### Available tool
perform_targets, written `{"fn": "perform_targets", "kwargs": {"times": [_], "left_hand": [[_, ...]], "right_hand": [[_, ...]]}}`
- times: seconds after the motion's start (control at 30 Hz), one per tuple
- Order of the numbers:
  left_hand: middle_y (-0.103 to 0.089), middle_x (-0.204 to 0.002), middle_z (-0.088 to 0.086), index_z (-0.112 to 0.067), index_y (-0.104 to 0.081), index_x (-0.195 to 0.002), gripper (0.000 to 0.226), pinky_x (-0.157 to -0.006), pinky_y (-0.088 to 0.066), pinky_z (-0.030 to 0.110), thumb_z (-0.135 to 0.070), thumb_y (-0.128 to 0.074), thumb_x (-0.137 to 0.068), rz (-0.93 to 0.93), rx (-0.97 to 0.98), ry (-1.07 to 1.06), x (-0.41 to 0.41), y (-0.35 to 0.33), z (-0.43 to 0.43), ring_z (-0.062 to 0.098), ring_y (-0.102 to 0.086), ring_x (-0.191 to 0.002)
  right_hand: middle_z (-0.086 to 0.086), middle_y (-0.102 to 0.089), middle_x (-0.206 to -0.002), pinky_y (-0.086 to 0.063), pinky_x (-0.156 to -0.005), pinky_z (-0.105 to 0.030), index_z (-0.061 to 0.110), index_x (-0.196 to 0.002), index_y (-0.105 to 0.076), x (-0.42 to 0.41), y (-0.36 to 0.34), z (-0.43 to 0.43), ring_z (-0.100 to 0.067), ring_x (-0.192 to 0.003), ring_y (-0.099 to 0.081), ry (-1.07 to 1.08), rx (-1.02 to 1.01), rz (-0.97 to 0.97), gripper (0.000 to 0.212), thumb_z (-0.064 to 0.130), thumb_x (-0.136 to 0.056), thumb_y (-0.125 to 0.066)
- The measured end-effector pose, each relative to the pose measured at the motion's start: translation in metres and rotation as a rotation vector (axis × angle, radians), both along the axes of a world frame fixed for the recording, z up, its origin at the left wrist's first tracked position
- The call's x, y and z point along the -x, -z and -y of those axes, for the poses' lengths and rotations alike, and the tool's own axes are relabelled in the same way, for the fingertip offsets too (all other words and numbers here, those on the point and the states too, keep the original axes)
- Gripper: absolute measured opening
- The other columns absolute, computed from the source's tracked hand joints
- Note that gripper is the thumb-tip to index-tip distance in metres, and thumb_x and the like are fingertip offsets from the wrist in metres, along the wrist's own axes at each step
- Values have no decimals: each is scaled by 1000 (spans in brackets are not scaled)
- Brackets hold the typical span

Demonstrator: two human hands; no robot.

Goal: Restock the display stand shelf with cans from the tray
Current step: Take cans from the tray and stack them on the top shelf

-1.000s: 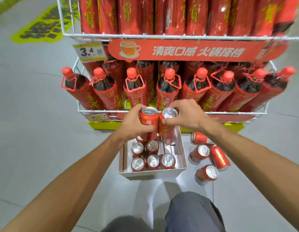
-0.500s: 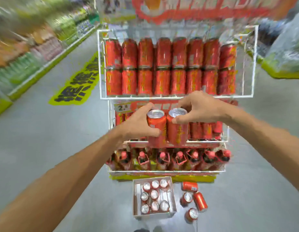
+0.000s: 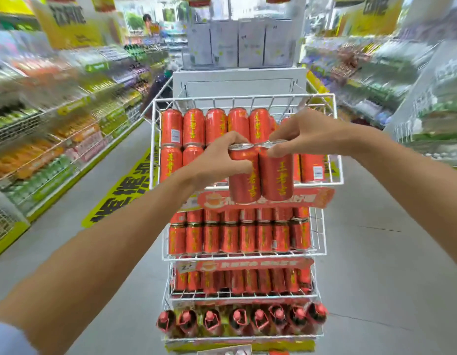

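Note:
My left hand [image 3: 217, 160] grips a red can [image 3: 244, 175] with yellow lettering, and my right hand [image 3: 306, 135] holds a second red can [image 3: 277, 175] by its top rim. Both cans are upright and touch side by side, just in front of the white wire top shelf [image 3: 244, 97] of the display stand. That shelf holds stacked red cans [image 3: 194, 126] on its left and middle. The tray [image 3: 223, 352] shows only as a sliver at the bottom edge.
Two lower wire shelves [image 3: 244, 254] are packed with red cans, and red-capped bottles [image 3: 237, 321] fill the bottom tier. Stocked store shelving [image 3: 56, 139] lines the aisle on the left and right. A yellow floor sticker [image 3: 125, 190] lies left of the stand.
Both hands have lifted the two cans from the tray on the floor up to the top shelf. The view has risen with them, so the tray is nearly out of sight.

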State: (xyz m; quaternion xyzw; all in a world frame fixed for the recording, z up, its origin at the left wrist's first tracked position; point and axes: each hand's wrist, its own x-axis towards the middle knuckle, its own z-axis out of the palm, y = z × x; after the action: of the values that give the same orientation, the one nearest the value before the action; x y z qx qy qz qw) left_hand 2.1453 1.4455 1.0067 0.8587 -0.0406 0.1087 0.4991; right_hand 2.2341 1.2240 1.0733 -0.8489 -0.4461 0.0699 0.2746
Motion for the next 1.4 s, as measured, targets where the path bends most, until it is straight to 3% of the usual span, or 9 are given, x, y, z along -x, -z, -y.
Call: {"fn": "perform_targets", "kwargs": {"times": [0.27, 0.37, 0.5, 0.67, 0.77, 0.87, 1.03, 1.27, 1.4], "left_hand": [[-61, -94, 2, -10, -55, -116, 48, -67, -47, 28, -14, -82, -77, -51, 63, -96, -75, -5, 53, 11, -57, -76], [-66, -96, 4, -10, -59, -115, 50, -71, -51, 32, -16, -86, -73, -52, 102, -127, -99, 9, 78, 14, -63, -82], [-67, -91, 2, -6, -61, -116, 49, -65, -51, 22, -9, -86, -73, -52, 130, -150, -128, 21, 108, 10, -64, -76], [-70, -89, -1, -6, -64, -120, 49, -67, -55, 22, -6, -85, -76, -68, 129, -148, -149, 34, 123, 4, -68, -74], [-72, -115, 2, -14, -68, -128, 58, -89, -57, 26, -22, -88, -74, -53, 12, -125, -154, 32, 115, 11, -70, -104], [-66, -116, 1, -14, -76, -119, 43, -86, -52, 19, -24, -86, -78, -24, -200, -66, -157, 18, 109, 10, -64, -99], [-68, -124, -5, -18, -72, -127, 49, -95, -46, 25, -36, -82, -83, -48, -496, 3, -166, -2, 111, 4, -61, -107], [-63, -142, 0, -15, -65, -136, 52, -111, -41, 28, -34, -77, -89, -4, -523, 14, -170, 5, 110, 12, -55, -131], [-67, -133, -4, -16, -66, -134, 53, -104, -46, 26, -39, -77, -88, 52, -486, -8, -172, 16, 106, 7, -60, -119]], "right_hand": [[-4, -47, -61, -34, -57, -36, 16, -66, -68, -83, -5, 43, -13, -58, -40, -11, 45, 2, 38, 47, -88, -75], [-16, -65, -71, -47, -63, -42, -1, -87, -72, -110, 10, 68, -19, -62, -57, 4, 64, 13, 50, 49, -86, -75], [2, -37, -63, -29, -54, -25, 7, -70, -65, -137, 23, 97, -8, -56, -32, 14, 87, -4, 46, 48, -88, -74], [4, -39, -61, -31, -58, -29, 5, -70, -58, -166, 36, 113, -10, -57, -35, 19, 125, 17, 51, 51, -87, -72], [-4, -40, -62, -30, -61, -36, 2, -70, -52, -174, 43, 110, -17, -60, -36, -12, 106, 51, 55, 51, -90, -70], [-9, -74, -84, -45, -67, -36, 12, -97, -80, -180, 46, 105, -17, -73, -60, -16, 91, 149, 42, 52, -89, -71], [-7, -69, -72, -53, -67, -43, 17, -90, -80, -188, 49, 93, -28, -72, -64, -109, 209, 418, 35, 50, -81, -76], [-9, -66, -71, -54, -65, -45, 11, -86, -75, -193, 54, 84, -29, -69, -61, -73, 287, 458, 40, 51, -80, -80], [-10, -64, -70, -53, -64, -44, 9, -84, -72, -194, 52, 81, -31, -69, -60, -86, 333, 464, 41, 49, -83, -80]]}}
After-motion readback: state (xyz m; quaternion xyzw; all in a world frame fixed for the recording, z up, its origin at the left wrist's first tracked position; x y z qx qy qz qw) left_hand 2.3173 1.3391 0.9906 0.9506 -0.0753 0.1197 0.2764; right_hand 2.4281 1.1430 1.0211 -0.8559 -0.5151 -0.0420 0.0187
